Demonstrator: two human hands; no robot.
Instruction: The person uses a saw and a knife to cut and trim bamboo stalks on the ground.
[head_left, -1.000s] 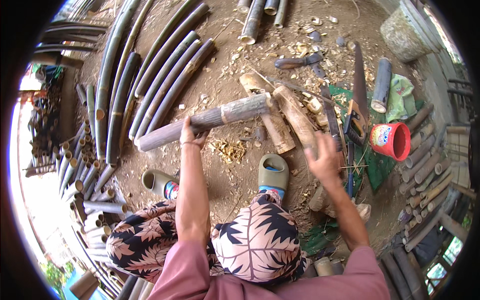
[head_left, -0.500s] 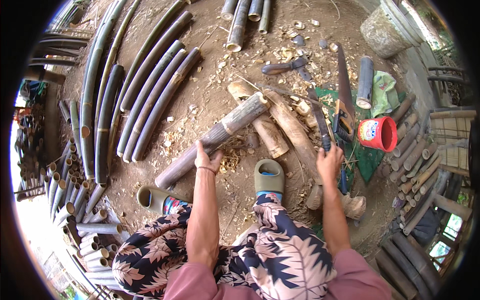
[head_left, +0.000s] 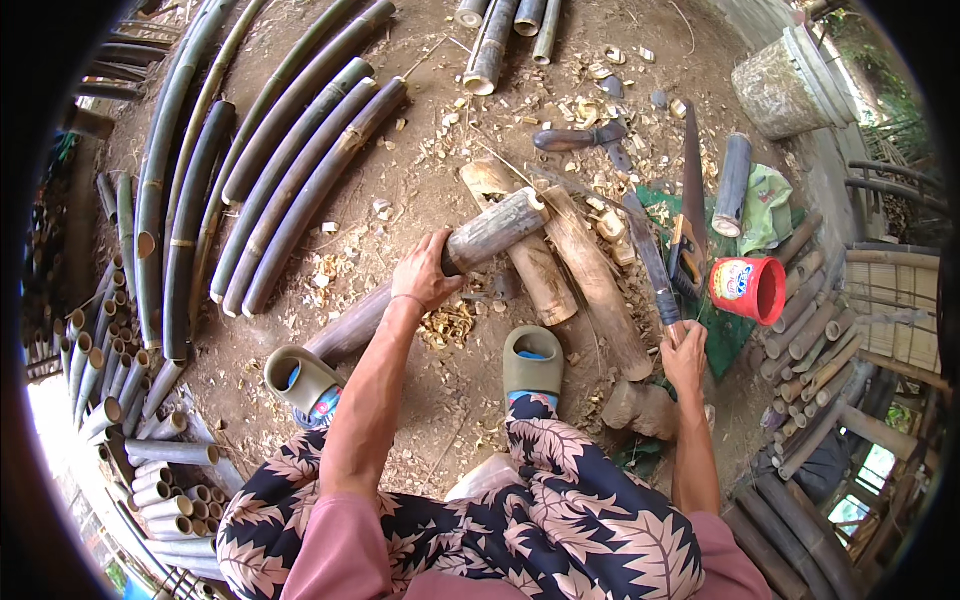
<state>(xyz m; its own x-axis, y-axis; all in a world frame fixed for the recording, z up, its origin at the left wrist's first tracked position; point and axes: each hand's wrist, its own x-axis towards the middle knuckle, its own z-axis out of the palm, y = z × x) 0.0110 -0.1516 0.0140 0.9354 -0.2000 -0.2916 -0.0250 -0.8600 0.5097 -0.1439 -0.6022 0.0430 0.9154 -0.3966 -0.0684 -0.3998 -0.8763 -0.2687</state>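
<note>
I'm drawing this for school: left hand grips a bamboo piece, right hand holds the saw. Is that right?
Not quite: in the head view, the right hand holds a long-bladed knife; the saw lies untouched. The left hand does grip a bamboo piece.

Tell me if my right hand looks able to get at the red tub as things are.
Probably yes, once freed: your right hand holds the long knife, but the red tub sits close by, with nothing visibly standing between.

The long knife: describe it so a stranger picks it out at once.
Find the red bucket, right of centre. Left of it lies a handsaw, and left of that the long knife, its handle gripped by the right hand. Unlike the handsaw with its broad handle, it is held.
</note>
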